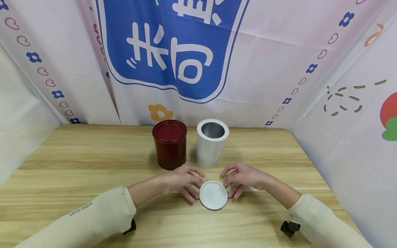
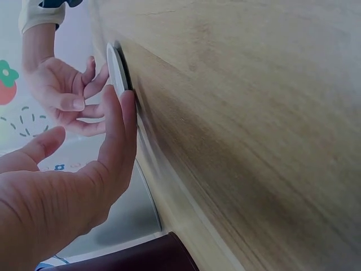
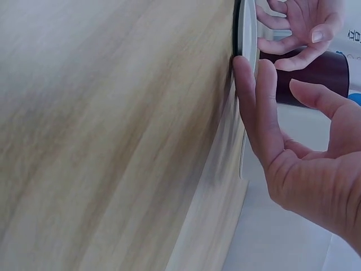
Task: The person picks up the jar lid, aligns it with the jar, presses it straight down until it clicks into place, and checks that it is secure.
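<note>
A round white lid (image 1: 213, 195) is at the middle of the table's near half, between both hands. My left hand (image 1: 183, 182) comes in from the left, its fingertips against the lid's left edge. From the other side, my right hand (image 1: 243, 177) touches the right edge with its fingertips. In the left wrist view the fingers (image 2: 115, 121) are loosely extended and the thumb stands apart from the lid (image 2: 117, 70). The right wrist view shows that thumb away from the lid (image 3: 247, 34) too. Whether the lid is slightly raised, I cannot tell.
Behind the hands stand a dark red can (image 1: 171, 151) with its lid on and, to its right, a white can (image 1: 211, 150) with an open top and grey inside. A printed cloth (image 1: 263, 69) hangs behind the wooden table (image 1: 93, 155) and at its sides.
</note>
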